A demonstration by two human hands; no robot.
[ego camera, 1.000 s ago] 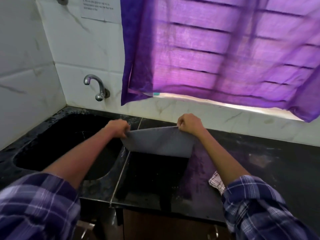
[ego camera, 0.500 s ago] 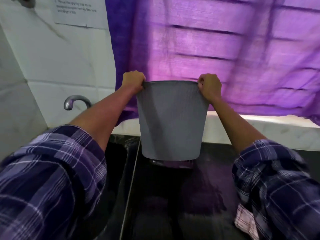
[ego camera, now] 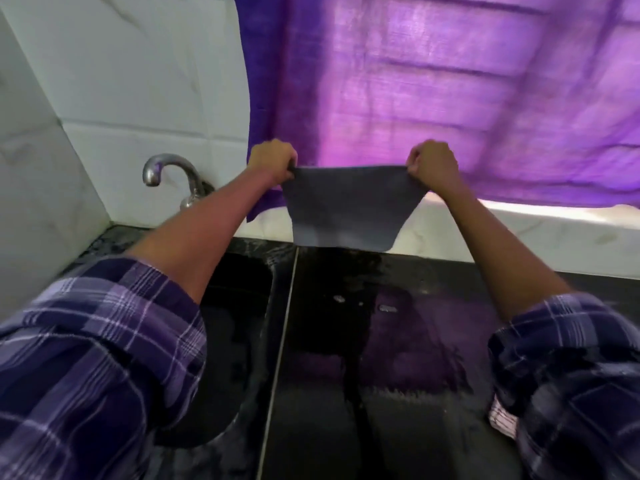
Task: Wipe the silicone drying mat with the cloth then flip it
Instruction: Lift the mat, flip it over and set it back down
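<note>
The grey silicone drying mat (ego camera: pixel 346 209) hangs in the air above the back of the black counter, stretched between both fists. My left hand (ego camera: pixel 272 161) grips its top left corner and my right hand (ego camera: pixel 431 162) grips its top right corner. The mat's lower edge hangs just above the counter, near the white wall ledge. The checked cloth (ego camera: pixel 502 415) lies on the counter at the lower right, mostly hidden under my right sleeve.
A black sink basin (ego camera: pixel 239 306) lies to the left, with a metal tap (ego camera: pixel 166 171) on the tiled wall above it. The wet black counter (ego camera: pixel 398 341) spreads below the mat. A purple curtain (ego camera: pixel 450 81) hangs behind my hands.
Both hands lifted the mat off the counter to hang upright; since half a second ago it has moved further away toward the wall and looks shorter.
</note>
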